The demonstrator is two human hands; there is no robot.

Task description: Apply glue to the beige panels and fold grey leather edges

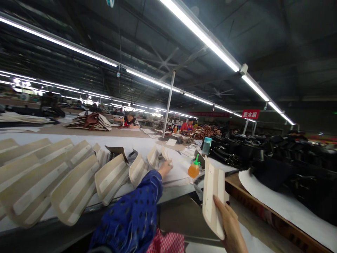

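Board (210,200) at lower right is held in the right hand (231,225); left hand (165,169), mid-frame, meets another board (166,154), grip unclear. Swinging wide might tip the bottle (193,171).

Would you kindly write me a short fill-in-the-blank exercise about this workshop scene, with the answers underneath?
1. The left hand extends from a dark-spotted fabric sleeve coloured ____.
2. In the picture, the long, curved beige panel in the right hand appears to the ____ of the round orange bottle.
3. That bottle's slim nozzle is ____.
4. On the red rectangular sign, the writing is ____.

Missing words: blue; right; green; white.
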